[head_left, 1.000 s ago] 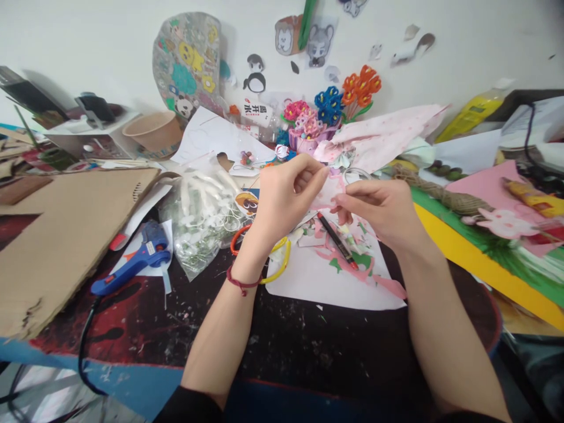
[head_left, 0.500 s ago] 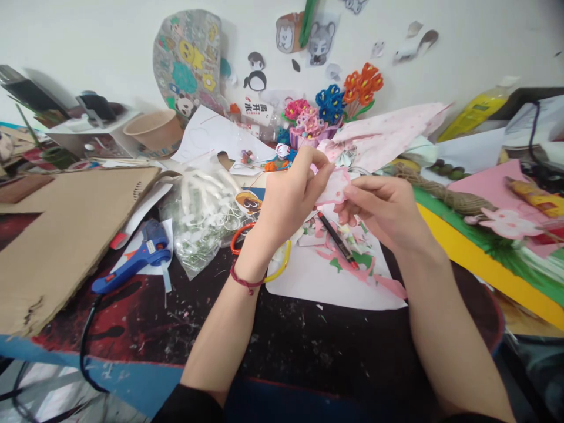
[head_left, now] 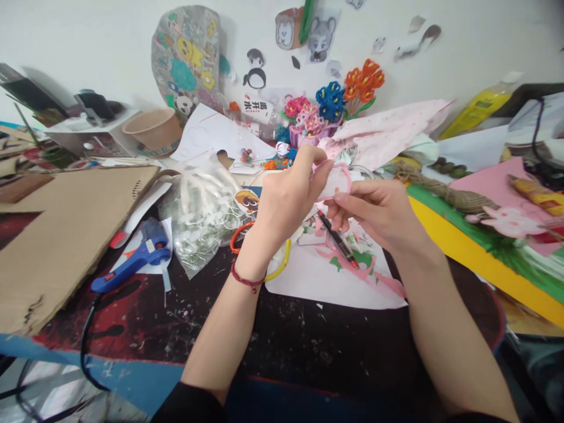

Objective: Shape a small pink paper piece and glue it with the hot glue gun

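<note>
Between my two hands is a small pink-edged paper cutout (head_left: 335,183), raised above the table and partly covered by fingers. My left hand (head_left: 291,197) pinches its left side, with a dark red cord bracelet on the wrist. At the lower right edge of the cutout, my right hand (head_left: 374,211) has its thumb and fingertips closed on it. Under the hands lies a white paper sheet (head_left: 304,288) with pink and green paper scraps. A black marker with a red end (head_left: 338,239) rests on the scraps.
To the left are a blue glue gun (head_left: 147,249), a plastic bag of white cords (head_left: 198,217) and a large cardboard piece (head_left: 74,235). Beaded flowers (head_left: 330,103) stand at the back. A yellow-green board (head_left: 480,252), twine and a pink bunny cutout (head_left: 513,222) lie right.
The pink-edged cutout has turned a little in my hands. My right hand's fingers have shifted slightly left and down along its edge; my left hand stays nearly in place.
</note>
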A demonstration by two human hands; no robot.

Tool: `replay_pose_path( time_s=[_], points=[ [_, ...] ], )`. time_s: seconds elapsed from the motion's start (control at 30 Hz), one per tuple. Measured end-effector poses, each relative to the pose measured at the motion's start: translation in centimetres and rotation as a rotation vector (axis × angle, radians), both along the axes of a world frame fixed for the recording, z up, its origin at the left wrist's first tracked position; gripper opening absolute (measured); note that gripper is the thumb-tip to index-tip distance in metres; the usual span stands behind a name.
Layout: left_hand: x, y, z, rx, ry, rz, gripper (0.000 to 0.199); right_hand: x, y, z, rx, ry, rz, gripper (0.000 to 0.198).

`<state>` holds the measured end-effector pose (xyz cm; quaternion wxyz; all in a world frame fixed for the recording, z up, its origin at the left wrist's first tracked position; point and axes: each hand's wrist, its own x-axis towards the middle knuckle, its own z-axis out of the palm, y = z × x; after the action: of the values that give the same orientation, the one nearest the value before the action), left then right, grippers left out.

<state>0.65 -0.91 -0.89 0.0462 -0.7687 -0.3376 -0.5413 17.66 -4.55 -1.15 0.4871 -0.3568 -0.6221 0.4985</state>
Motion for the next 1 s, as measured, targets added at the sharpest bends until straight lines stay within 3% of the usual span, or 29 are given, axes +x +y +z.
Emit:
replay_pose_path(
  time_s=[0.2, 0.53, 1.0],
  points=[
    [0.0, -0.2, 0.2, -0.012, -0.050, -0.065, 0.010, -0.2, -0.1, 0.2, -0.021, 0.003, -0.020, 0.017],
    [0.3, -0.1, -0.1, 0.082, 0.037, 0.014, 0.010, -1.2, 0.0, -0.6, -0.013, 0.009, -0.088, 0.015],
    [0.3, -0.5, 0.2, -0.050, -0.004, -0.056, 0.011, -1.1, -0.2, -0.2, -0.041, 0.021, -0.067, 0.010]
  ],
)
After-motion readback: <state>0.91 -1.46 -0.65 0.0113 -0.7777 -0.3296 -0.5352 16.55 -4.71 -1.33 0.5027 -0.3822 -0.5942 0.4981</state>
